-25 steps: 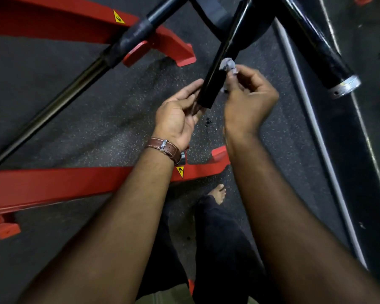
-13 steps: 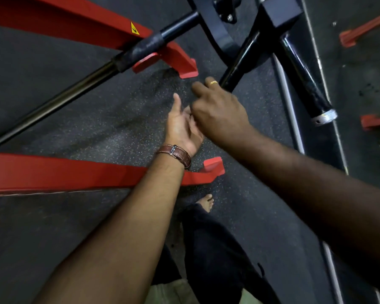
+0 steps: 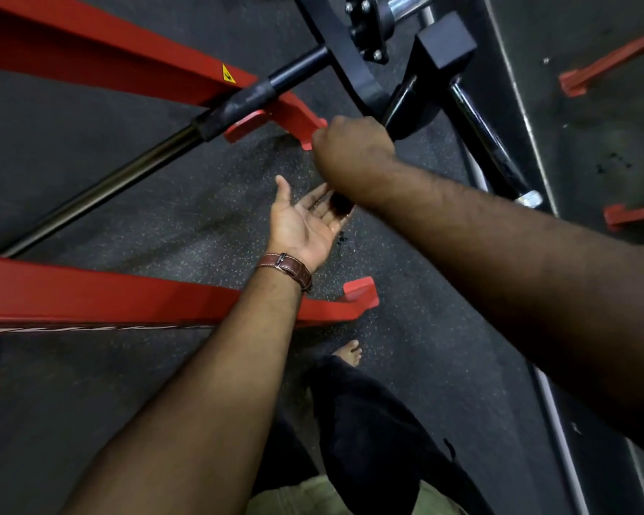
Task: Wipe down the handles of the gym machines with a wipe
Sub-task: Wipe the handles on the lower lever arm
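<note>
1. Dim indoor light over a dark speckled gym floor [image 3: 134, 202]; the right edge and lower corners sink almost to black.
2. Soft highlights streak the chrome bar [image 3: 409, 3] at the top edge and the glossy black handle [image 3: 402, 102], pointing to an overhead source.
3. The right forearm [image 3: 499, 262] sits in heavy shadow, while the left hand's [image 3: 302, 224] palm catches more light.
4. Wide-angle distortion bends the red frame rails [image 3: 108, 295] toward the left edge.
5. Slight motion blur softens the right hand [image 3: 350, 146]; grain fills the shadows.
</note>
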{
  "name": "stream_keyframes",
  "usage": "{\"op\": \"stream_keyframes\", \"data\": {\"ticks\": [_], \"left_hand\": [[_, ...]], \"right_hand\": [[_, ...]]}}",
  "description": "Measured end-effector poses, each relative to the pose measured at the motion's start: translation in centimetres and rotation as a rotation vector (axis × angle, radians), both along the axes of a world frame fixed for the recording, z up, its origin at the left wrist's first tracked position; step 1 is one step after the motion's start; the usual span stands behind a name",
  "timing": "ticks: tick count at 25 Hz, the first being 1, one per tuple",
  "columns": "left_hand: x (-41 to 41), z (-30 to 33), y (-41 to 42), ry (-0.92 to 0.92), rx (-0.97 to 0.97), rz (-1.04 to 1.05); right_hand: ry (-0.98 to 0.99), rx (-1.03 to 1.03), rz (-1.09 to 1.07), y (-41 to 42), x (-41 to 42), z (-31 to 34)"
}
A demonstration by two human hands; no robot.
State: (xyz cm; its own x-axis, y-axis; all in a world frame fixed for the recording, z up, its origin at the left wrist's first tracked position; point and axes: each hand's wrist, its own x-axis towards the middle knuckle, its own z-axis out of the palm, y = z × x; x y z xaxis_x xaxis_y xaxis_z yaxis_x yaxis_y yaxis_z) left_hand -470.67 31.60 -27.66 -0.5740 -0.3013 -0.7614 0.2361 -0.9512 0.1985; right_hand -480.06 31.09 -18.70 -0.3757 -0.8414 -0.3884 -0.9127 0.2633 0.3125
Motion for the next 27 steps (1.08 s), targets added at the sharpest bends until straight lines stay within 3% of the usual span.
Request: {"op": "stream_keyframes", "data": {"ticks": [4,6,8,9,10,12,14,16,19,24,27], "left_hand": [[1.1,1.0,-0.2,-0.062,-0.036,-0.139],[1.2,1.3,-0.3,-0.098,-0.125,-0.168],[0.6,1.7,-0.5,-0.093,-0.192,-0.182],[0.2,2.0,-0.6,-0.107,-0.230,-0.200],[-0.3,2.4,-0.6,-0.137,-0.282,-0.241],[-1.0,2.6,-0.4,-0.231,-0.424,-0.334],[-1.4,2.3,0.0,-0.288,-0.533,-0.340],[-1.7,2.0,0.2,-0.309,-0.623,-0.301],[-1.7,1.2,0.5,-0.328,-0.708,-0.230],[-1.8,0.5,1.6,-0.278,-0.631,-0.152],[-1.7,-0.2,1.8,-0.284,-0.606,-0.125]], "right_hand": [[-0.221,0.059,0.120,2.6,4.4,-1.7],[-0.423,-0.013,0.032,4.0,3.1,-2.0],[-0.731,-0.264,-0.121,6.0,1.0,-2.1],[-0.820,-0.510,-0.215,7.3,0.5,-2.5],[-0.836,-0.793,-0.369,8.7,0.5,-3.0],[-0.841,-1.208,-0.943,10.7,1.4,-4.1],[-1.233,-1.353,-1.605,9.8,1.7,-4.9],[-1.695,-1.421,-1.921,7.4,0.1,-6.3],[-1.964,-1.468,-1.937,5.7,-0.4,-7.8],[-1.934,-1.053,-1.672,8.0,1.1,-8.3],[-1.890,-1.236,-1.801,6.3,-2.7,-7.3]]}}
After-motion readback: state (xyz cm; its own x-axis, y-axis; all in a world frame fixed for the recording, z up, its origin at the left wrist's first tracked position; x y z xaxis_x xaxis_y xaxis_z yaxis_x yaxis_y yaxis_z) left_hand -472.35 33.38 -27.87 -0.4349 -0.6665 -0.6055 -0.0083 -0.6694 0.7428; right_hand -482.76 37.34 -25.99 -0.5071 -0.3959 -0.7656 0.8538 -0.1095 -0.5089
